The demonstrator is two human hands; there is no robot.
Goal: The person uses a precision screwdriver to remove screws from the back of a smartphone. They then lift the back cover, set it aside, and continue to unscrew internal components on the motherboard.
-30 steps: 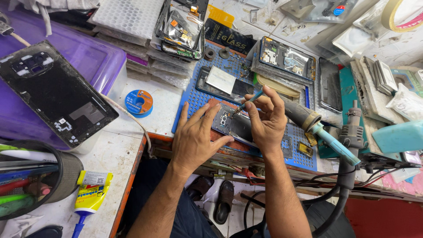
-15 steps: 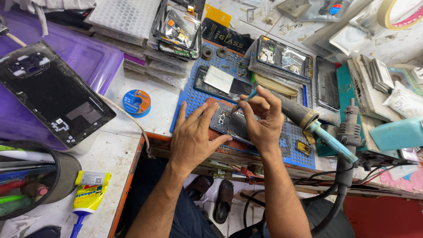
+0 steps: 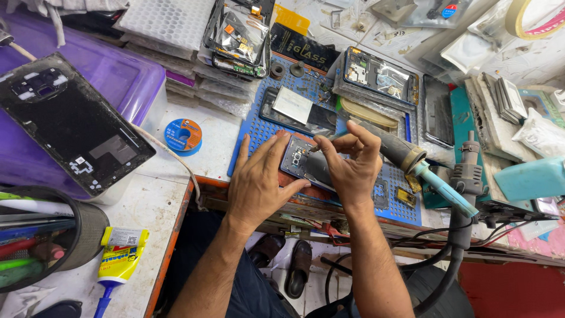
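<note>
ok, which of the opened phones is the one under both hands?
The dark phone on the blue mat, pinned by the left hand, right hand probing it; the others lie untouched.

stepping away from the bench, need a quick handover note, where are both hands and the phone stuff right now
Left hand: flat, fingers spread, pressing the dark phone frame down on the blue work mat.
Right hand: pinch grip on a thin tool, tip at the frame's upper end near the camera cutout.
Nearby: opened phone above on the mat, hot-air handle right of the right hand, black back cover on the purple box, glue tube at lower left.
Done: frame lies open, insides exposed.
Left: tool not lifted away; nothing closed up.
</note>
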